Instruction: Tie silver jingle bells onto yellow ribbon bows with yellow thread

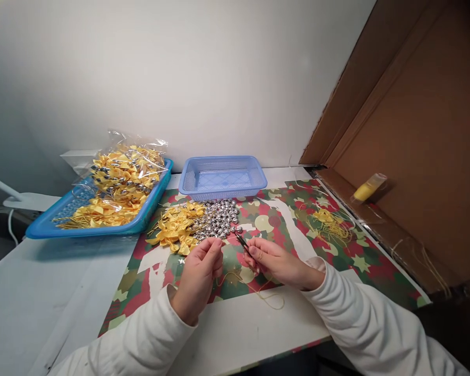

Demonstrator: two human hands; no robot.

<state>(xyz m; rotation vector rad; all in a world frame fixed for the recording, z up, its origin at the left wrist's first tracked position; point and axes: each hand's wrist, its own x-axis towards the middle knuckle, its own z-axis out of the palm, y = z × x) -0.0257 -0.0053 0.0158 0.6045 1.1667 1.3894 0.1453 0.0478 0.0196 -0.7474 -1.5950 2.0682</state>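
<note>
While the big tray (47,225) at the worktop's left edge already holds lots of finished bows, piles of loose bows (177,225) and silver bells (218,218) remain, left hand (199,271) fingers pinched on gold cord (254,287), right hand (276,261) fingers clamped on small snips (243,243).

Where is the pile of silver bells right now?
In the head view, the silver bells lie on the patterned mat, centre, just before the small blue basket and right of the yellow bows.

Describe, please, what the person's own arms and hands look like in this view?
Both arms wear long, loose white sleeves that end at the wrists. The left hand and right hand are bare: no gloves, and no rings, watch or bracelet show. The sleeves bear no visible markings or logos.
</note>
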